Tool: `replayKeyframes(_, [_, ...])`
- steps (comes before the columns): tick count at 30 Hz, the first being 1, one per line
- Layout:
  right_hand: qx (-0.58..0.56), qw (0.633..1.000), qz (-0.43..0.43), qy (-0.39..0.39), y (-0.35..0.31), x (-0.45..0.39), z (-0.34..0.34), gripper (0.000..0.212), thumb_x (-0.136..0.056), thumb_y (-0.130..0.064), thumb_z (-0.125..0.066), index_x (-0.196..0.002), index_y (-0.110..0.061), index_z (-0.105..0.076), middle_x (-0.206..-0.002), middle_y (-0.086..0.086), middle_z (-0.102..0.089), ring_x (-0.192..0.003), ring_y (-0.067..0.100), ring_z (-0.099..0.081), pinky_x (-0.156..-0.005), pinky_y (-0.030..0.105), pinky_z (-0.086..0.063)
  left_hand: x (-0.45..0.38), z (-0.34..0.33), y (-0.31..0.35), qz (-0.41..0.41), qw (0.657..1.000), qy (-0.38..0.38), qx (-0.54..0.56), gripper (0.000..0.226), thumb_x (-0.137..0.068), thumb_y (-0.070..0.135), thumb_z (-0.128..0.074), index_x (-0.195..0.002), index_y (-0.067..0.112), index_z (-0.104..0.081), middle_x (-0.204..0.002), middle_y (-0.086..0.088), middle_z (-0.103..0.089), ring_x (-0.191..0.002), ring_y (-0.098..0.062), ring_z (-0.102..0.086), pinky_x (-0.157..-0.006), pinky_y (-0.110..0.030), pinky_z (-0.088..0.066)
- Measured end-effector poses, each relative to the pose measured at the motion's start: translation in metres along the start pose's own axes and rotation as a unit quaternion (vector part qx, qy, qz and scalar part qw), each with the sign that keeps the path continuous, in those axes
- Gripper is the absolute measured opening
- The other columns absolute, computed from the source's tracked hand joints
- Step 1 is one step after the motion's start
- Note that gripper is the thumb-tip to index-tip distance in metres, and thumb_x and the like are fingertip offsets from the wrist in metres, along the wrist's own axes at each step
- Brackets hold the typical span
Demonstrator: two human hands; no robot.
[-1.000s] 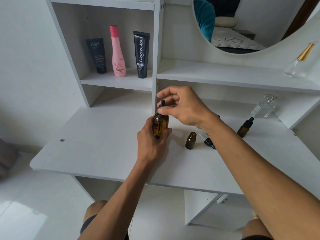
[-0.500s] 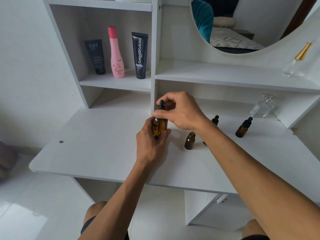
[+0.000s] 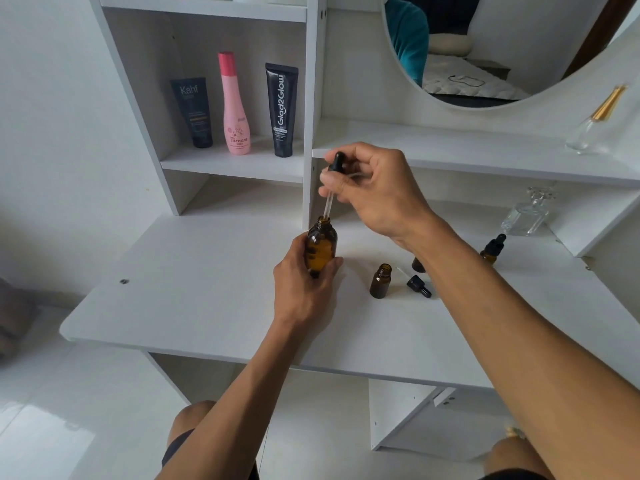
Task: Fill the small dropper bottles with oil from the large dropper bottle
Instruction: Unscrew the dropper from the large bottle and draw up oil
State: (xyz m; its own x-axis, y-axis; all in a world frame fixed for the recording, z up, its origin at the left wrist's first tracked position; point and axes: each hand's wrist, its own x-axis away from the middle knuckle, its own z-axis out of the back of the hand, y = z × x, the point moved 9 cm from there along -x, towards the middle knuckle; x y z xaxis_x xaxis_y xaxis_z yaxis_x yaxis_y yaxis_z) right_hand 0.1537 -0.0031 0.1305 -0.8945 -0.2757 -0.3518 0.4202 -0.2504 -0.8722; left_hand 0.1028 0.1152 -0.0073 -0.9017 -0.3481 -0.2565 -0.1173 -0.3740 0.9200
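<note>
My left hand (image 3: 304, 282) wraps the smooth, fragile large amber dropper bottle (image 3: 322, 245) at the table's (image 3: 194, 271) centre, my right hand (image 3: 374, 188) pinches its thin glass dropper (image 3: 334, 174) by the collar, and the light open small bottle (image 3: 380, 281) waits at three o'clock.

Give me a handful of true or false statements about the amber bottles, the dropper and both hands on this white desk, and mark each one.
1. The left hand grips the large amber glass bottle. True.
2. The right hand holds the black-capped dropper with its glass tube at the large bottle's mouth. True.
3. The small amber bottle nearest the large one is capped. False: its mouth is open, and a small black dropper cap lies beside it on the white desk.
4. The pink bottle stands on the desk. False: it stands on the shelf above.
</note>
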Motion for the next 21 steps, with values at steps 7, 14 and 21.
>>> replayKeyframes(7, [-0.046,0.997,0.014,0.067,-0.014,-0.002,0.011,0.017,-0.092,-0.018,-0.071,-0.107,-0.008,-0.069,-0.093,0.008,-0.077,-0.081,0.02,-0.077,-0.083,0.037,-0.062,-0.001,0.0,-0.003,0.002,1.0,0.0,-0.001,0.045,-0.088,0.028,-0.077,-0.129,0.02,-0.061,-0.103,0.004,-0.068,-0.088,0.001,-0.06,-0.068,0.0,-0.041])
replayKeyframes(14, [-0.082,0.993,0.02,0.082,-0.024,-0.001,0.011,0.016,-0.097,-0.018,-0.065,-0.103,-0.004,-0.07,-0.096,0.014,-0.075,-0.08,0.021,-0.077,-0.064,0.017,-0.056,0.001,-0.001,-0.003,0.003,1.0,-0.002,0.002,0.047,-0.089,0.028,-0.077,-0.132,0.02,-0.059,-0.107,0.004,-0.067,-0.088,-0.003,-0.059,-0.068,0.002,-0.04])
replayKeyframes(21, [-0.085,0.992,0.024,0.084,-0.026,-0.001,0.01,0.016,-0.096,-0.015,-0.065,-0.102,0.0,-0.07,-0.095,0.019,-0.074,-0.084,0.028,-0.075,-0.063,0.015,-0.056,0.0,-0.001,-0.002,-0.005,1.0,-0.003,0.002,0.048,-0.089,0.027,-0.077,-0.133,0.019,-0.059,-0.111,0.003,-0.067,-0.089,-0.008,-0.06,-0.069,0.002,-0.04])
